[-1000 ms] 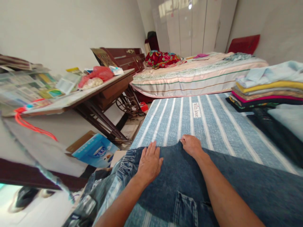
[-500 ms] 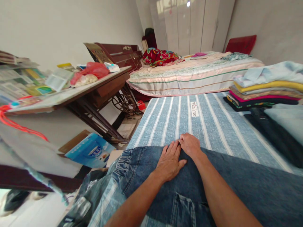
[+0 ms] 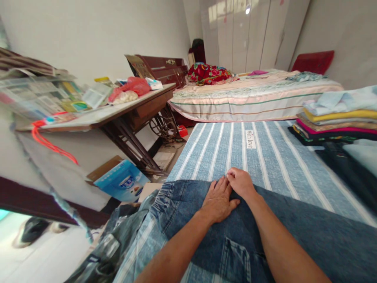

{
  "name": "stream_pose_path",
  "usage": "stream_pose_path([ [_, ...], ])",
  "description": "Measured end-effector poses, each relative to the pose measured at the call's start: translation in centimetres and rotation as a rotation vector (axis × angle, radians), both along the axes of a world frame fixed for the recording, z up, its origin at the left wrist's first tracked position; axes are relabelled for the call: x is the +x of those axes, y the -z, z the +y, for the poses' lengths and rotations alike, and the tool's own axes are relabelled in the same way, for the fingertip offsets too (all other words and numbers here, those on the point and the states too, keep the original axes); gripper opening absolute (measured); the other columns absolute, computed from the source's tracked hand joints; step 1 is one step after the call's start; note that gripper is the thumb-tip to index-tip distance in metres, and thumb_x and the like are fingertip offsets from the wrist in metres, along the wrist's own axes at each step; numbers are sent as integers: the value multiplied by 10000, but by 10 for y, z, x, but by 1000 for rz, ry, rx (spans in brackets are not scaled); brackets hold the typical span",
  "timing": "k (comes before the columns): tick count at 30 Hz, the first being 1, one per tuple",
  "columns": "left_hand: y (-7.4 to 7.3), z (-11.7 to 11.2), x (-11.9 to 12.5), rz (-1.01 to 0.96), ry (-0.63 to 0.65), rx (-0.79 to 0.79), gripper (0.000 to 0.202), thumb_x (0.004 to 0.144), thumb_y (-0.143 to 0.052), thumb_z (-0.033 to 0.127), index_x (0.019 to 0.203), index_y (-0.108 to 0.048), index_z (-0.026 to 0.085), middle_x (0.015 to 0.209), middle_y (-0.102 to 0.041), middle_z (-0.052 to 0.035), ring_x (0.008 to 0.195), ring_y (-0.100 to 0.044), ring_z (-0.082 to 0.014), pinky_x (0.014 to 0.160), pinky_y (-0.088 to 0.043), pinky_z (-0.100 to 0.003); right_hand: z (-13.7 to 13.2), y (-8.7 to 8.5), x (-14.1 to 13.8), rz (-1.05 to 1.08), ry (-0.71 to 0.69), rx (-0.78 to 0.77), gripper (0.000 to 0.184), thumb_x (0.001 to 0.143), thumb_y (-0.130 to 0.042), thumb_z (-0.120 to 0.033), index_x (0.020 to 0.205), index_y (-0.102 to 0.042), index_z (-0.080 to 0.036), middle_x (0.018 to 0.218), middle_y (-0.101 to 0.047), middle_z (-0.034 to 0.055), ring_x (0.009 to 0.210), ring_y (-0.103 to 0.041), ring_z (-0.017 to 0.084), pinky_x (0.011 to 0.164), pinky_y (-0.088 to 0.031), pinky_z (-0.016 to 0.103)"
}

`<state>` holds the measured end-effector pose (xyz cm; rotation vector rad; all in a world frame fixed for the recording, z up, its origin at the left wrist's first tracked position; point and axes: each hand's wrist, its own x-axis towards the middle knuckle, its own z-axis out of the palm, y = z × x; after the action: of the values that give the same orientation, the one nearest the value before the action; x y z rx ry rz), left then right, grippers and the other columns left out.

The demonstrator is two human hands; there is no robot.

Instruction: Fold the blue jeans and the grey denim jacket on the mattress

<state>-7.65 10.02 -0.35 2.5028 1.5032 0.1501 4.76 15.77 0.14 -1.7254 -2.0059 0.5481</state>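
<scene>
Dark blue jeans (image 3: 191,196) with a gathered elastic waist lie sideways across the blue-and-white striped bedspread (image 3: 203,157). My left hand (image 3: 219,200) rests flat on them, fingers stretched toward their far edge. Beside its fingertips, my right hand (image 3: 240,182) is closed in a pinch at that same edge of the denim. What sits between its fingertips is mostly hidden. A back pocket shows near the bottom of the view, partly behind my forearms.
Folded clothes (image 3: 338,120) are stacked at the right, with dark folded trousers (image 3: 344,169) nearer. More dark garments (image 3: 118,243) lie at the left edge. A cluttered sewing table (image 3: 97,122), a blue carton (image 3: 126,181) and another bed (image 3: 250,102) stand beyond.
The view has shifted, so the room sits further right in the picture. Both hands keep nearly the same places on the jeans.
</scene>
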Motion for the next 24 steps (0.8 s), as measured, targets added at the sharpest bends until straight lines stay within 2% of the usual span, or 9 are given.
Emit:
stream_pose_path([
  [3,0,2,-4,-100,-9,6,697,862,-498,453,1444,-239,170,1491,-305,-121,1383,-235,-257,1125,-189,-490,2,5,-2,-35,46,-27,204,871,-438,-224,843,-640,-218,815,-672,22,778,-594,158,649,-352,246],
  [6,-6,4,-13,-198,-6,28,561,858,-512,319,1380,-366,177,1433,-411,-105,1339,-337,-221,1103,-284,-432,2,5,-4,-59,53,-37,203,878,-435,-240,859,-637,-224,846,-672,28,797,-590,162,646,-336,252],
  [8,-13,3,-22,-170,-19,73,474,873,-481,276,1334,-430,179,1426,-423,-101,1333,-351,-214,1090,-312,-418,1,5,-5,-69,46,-40,199,881,-435,-244,874,-633,-229,867,-672,25,808,-588,159,647,-330,251],
  [11,-21,-2,-40,24,-101,142,474,901,-455,339,1333,-437,144,1459,-366,-128,1367,-281,-254,1103,-267,-461,1,5,-5,-78,43,-44,173,879,-458,-266,912,-625,-233,897,-674,24,818,-587,156,647,-325,251],
  [15,-14,-9,-61,223,-227,159,639,890,-426,531,1380,-387,123,1478,-316,-159,1386,-219,-295,1107,-211,-507,1,8,-5,-86,53,-58,155,862,-503,-312,937,-614,-232,896,-680,24,813,-593,163,638,-319,257],
  [20,-1,-8,-70,247,-254,130,710,873,-377,609,1420,-330,158,1503,-263,-152,1393,-194,-298,1097,-195,-528,3,10,-4,-97,65,-67,163,866,-490,-314,938,-616,-240,891,-682,18,818,-600,168,632,-316,261],
  [24,-6,-7,-68,238,-260,105,725,863,-398,610,1421,-330,153,1498,-271,-157,1385,-218,-303,1088,-215,-528,3,8,-4,-91,66,-67,151,860,-503,-307,923,-623,-240,869,-682,10,802,-598,161,628,-319,256],
])
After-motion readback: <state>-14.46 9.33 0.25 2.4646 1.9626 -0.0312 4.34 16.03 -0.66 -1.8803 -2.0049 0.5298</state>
